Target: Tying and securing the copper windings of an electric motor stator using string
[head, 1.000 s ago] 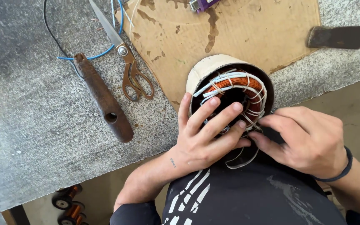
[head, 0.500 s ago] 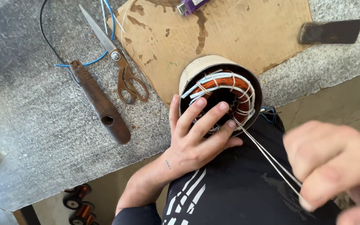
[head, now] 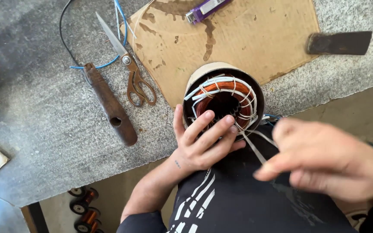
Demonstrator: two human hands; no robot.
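Grey speckled worktop (head: 35,99), its edge running just in front of the person's torso; a stained cardboard sheet (head: 247,39) lies on it.

Motor stator (head: 223,100): round, copper windings laced with white cord, sits at the worktop edge, partly on the cardboard.

Left hand (head: 201,142): fingers spread over the stator's near rim and bore, pressing it; grip open, wrapped around nothing.

Right hand (head: 329,159): blurred, raised off to the right of the stator, fingertips pinched on a white lacing cord (head: 255,149) that runs taut from the windings.

Also on worktop: scissors (head: 128,71), wooden-handled tool (head: 109,105) beside them, blue wire (head: 117,34), purple lighter (head: 206,8), dark metal wedge (head: 339,42). 3 copper wire spools (head: 83,207) on the floor below.
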